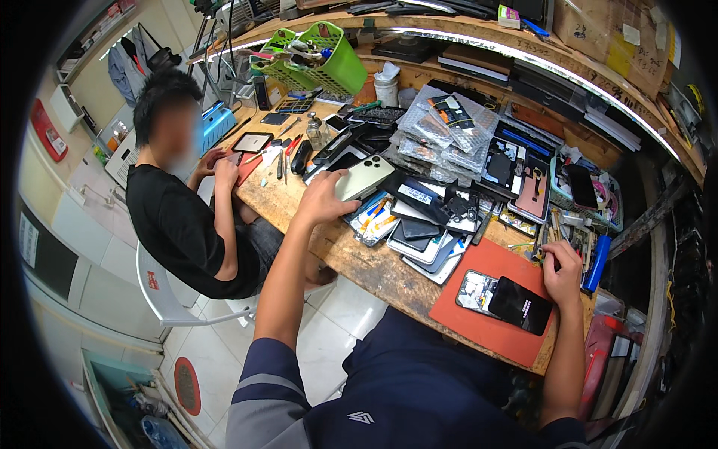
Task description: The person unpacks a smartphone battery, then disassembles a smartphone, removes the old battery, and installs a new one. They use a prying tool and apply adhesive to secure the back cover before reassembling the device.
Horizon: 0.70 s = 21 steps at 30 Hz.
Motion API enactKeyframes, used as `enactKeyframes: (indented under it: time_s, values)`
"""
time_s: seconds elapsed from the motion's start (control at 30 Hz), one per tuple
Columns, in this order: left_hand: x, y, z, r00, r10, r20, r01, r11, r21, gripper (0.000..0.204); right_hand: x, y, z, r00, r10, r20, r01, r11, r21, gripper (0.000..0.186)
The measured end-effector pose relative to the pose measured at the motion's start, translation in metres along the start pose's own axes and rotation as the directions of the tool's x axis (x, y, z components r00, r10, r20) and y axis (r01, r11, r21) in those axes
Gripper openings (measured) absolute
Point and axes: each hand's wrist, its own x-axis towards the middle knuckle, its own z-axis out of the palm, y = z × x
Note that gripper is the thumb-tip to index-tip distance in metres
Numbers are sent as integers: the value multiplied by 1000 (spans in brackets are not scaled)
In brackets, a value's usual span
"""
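My left hand point(327, 198) is stretched out to the far left over the bench, its thumb and fingers gripping the near end of a pale smartphone point(368, 175) with three camera lenses. The phone lies over other devices at the edge of the pile. At the right, my right hand point(562, 268) is curled beside a cluster of small tools point(572, 232); what its fingers hold, if anything, is hidden. An opened phone body point(474, 290) with bare inner parts lies on an orange mat point(467, 322). A black phone screen point(519, 305) with small white text partly overlaps it.
Stacked phones and tablets point(426, 251) and bubble-wrapped packets point(441, 127) crowd the bench's middle. A green basket point(340, 60) stands at the back. To the left, a co-worker point(187, 202) in black sits at the bench. A parts basket point(609, 213) is at the right.
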Motion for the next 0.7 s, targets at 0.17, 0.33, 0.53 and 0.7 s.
enactKeyframes:
  time_s: [0.17, 0.33, 0.53, 0.7]
  values:
    - [1, -13, -34, 989, -48, -140, 40, 998, -58, 89, 2, -2, 1, 999, 31, -11, -31, 999, 18, 17]
    - [-2, -3, -45, 977, -12, -211, 15, 1000, 13, 90, 1, -2, -1, 1000, 19, -5, -19, 1000, 2, 17]
    - [-24, -15, 14, 991, -37, -129, 26, 996, -90, 86, 1, -3, 3, 1000, 10, 1, -10, 1000, 17, 15]
    - [-35, 4, 30, 983, 19, -183, -45, 989, -142, 68, -1, -1, 3, 999, 29, 26, -29, 1000, -6, 15]
